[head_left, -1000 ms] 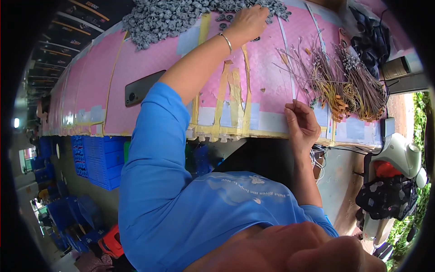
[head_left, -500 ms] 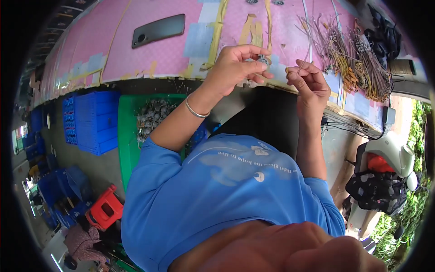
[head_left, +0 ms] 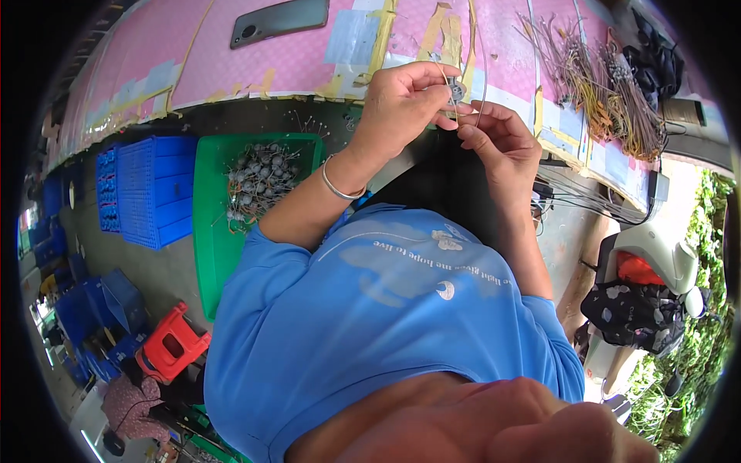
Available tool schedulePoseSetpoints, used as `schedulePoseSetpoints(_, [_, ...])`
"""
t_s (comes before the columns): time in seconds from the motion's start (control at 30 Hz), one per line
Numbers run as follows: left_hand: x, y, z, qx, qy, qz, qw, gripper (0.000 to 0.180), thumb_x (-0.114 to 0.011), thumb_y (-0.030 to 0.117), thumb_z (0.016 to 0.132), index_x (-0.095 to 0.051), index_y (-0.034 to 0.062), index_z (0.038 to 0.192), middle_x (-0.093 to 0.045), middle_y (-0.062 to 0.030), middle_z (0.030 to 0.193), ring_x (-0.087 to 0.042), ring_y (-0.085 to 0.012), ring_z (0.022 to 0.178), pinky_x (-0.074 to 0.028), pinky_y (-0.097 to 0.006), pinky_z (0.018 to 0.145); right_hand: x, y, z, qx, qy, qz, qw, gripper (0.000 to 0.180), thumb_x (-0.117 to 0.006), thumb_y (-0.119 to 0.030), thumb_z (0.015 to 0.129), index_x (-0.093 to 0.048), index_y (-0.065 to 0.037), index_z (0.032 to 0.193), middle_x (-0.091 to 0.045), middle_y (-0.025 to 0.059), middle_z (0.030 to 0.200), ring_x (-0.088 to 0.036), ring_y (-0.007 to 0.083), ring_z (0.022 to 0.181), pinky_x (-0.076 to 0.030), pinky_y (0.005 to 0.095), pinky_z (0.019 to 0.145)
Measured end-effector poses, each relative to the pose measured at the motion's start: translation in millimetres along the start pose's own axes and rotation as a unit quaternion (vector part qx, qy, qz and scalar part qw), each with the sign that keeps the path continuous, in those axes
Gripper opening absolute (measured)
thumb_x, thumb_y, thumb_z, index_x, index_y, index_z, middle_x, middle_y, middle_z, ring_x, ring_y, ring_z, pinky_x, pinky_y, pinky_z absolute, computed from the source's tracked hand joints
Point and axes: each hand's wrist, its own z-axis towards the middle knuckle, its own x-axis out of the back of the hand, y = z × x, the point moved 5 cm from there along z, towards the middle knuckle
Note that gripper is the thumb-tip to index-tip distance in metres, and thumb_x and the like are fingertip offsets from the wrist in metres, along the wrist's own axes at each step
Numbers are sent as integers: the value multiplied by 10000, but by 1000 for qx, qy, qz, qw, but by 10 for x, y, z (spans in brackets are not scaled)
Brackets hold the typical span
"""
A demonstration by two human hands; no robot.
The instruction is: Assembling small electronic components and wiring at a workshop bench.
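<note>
My left hand point(head_left: 401, 104) pinches a small grey round part point(head_left: 456, 92) just off the near edge of the pink table point(head_left: 231, 69). Close beside it, my right hand point(head_left: 502, 143) holds a thin wire point(head_left: 483, 77) that runs up from its fingertips past the part. The two hands almost touch. A silver bangle sits on my left wrist. Below them is my blue shirt.
A dark phone point(head_left: 278, 20) lies on the table at the back. A bundle of brown and yellow wires point(head_left: 610, 85) lies to the right. On the floor to the left stand a green crate point(head_left: 224, 231) with several grey wired parts, blue crates point(head_left: 147, 193) and a red stool point(head_left: 174, 347).
My left hand came back from the pile of grey parts at the far side of the table to the near edge. Both hands now meet over the part and the wire.
</note>
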Motion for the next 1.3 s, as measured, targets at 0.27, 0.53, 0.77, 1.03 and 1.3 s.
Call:
schedulePoseSetpoints(0.27, [6, -20, -60, 29, -15, -84, 996, 235, -550, 16, 916, -630, -100, 1104, -674, -140, 934, -709, -214, 721, -606, -266, 611, 7, 76, -30, 128, 3, -213, 969, 174, -643, 82, 877, -598, 31, 1037, -682, 77, 952, -667, 143, 843, -544, 250, 772])
schedulePoseSetpoints(0.53, [-230, 34, -194, 63, -129, -29, 989, 212, -599, 37, 883, -649, -85, 1049, -675, -131, 819, -697, -215, 619, -583, -277, 531, -12, 26, 218, 35, -116, 137, 983, 218, -581, -124, 960, -650, 44, 1081, -654, 159, 1138, -615, 203, 1056, -481, 325, 907])
schedulePoseSetpoints(0.77, [-218, -36, -207, 105, -102, -78, 986, 176, -592, 20, 873, -652, -72, 1011, -693, -160, 829, -691, -215, 592, -575, -272, 495, 88, 25, 225, 51, -96, 218, 970, 159, -555, -61, 956, -677, 41, 964, -647, 214, 1112, -617, 326, 1104, -492, 417, 954])
schedulePoseSetpoints(1.03, [-280, -73, -244, -58, -106, -63, 991, 279, -602, -11, 865, -592, -69, 1138, -682, -191, 984, -689, -194, 680, -572, -254, 576, 83, 192, 255, -88, -18, 224, 970, 113, -578, -64, 946, -658, 16, 938, -677, 155, 1038, -660, 218, 934, -537, 345, 860])
schedulePoseSetpoints(1.3, [-195, -46, -88, -48, -138, -93, 985, 406, -706, -112, 784, -564, -89, 1164, -653, -130, 993, -696, -210, 878, -602, -362, 840, 34, 277, 451, -100, -103, 170, 975, 133, -588, -78, 944, -644, 16, 1020, -681, 107, 1042, -670, 180, 863, -566, 290, 760])
